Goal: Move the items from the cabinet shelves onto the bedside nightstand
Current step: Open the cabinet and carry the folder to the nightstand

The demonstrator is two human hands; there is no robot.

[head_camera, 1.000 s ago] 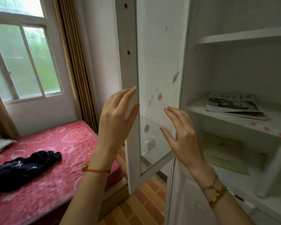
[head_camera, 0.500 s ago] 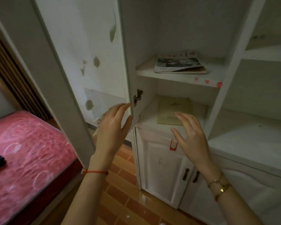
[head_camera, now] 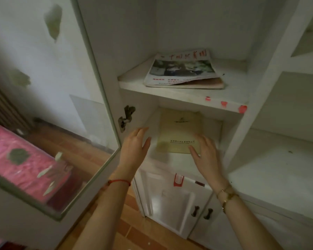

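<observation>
A yellowish booklet (head_camera: pixel 180 130) lies flat on the lower shelf (head_camera: pixel 173 163) of the white cabinet. One shelf up (head_camera: pixel 188 95) rests a magazine (head_camera: pixel 181 69) with red lettering, on top of a brownish book (head_camera: pixel 206 84). My left hand (head_camera: pixel 135 147) hovers open just left of the booklet, fingers apart, holding nothing. Over the booklet's near right corner is my right hand (head_camera: pixel 205 152), also open with spread fingers; I cannot tell if it touches the cover. The nightstand is out of view.
The cabinet's glass door (head_camera: pixel 49 98) stands swung open on my left, close to my left forearm. Through it shows a pink bed (head_camera: pixel 20 159). Closed lower doors with dark handles (head_camera: pixel 201 212) sit below. More shelves (head_camera: pixel 278 170) extend right. The floor is orange tile (head_camera: pixel 134 231).
The view has swung from the bed and door to the cabinet shelves and come closer. Both hands left the door and reached forward to either side of the yellowish booklet.
</observation>
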